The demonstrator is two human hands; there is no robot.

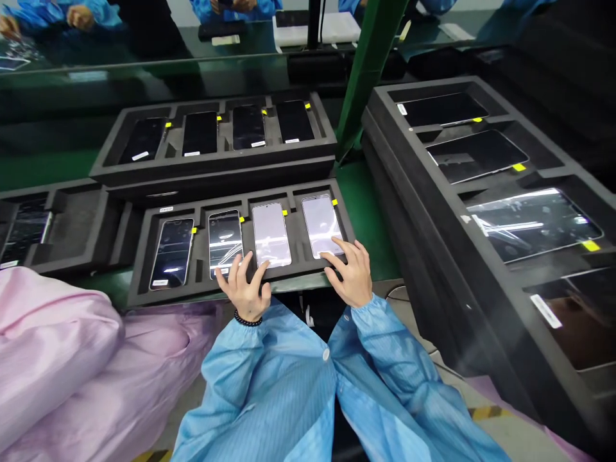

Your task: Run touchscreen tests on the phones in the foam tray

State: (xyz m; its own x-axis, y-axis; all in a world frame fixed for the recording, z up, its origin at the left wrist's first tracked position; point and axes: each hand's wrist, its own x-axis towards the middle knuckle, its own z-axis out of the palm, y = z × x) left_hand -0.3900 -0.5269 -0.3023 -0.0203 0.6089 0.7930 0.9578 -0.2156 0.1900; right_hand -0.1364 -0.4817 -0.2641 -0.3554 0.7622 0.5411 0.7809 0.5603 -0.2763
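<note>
A black foam tray (192, 296) in front of me holds several smartphones in separate slots. My left hand (246, 292) has its fingers spread over the lower edges of a dark-screened phone (225, 237) and a lit white-screened phone (271, 232). My right hand (352, 273) is spread too, fingertips on the lower part of another lit phone (320, 221) in the rightmost slot. Neither hand grips anything. At the tray's left end lies a dark phone (172, 250) with a white label. Yellow tabs stick out at the phones' right sides.
Behind stands another foam tray (216, 167) of phones. Stacked trays (385, 154) with larger phones rise on the right, beside a green post (368, 70). A part-filled tray (72, 256) and a pink sleeve (52, 359) are at left. Co-workers' hands (81, 17) show across the bench.
</note>
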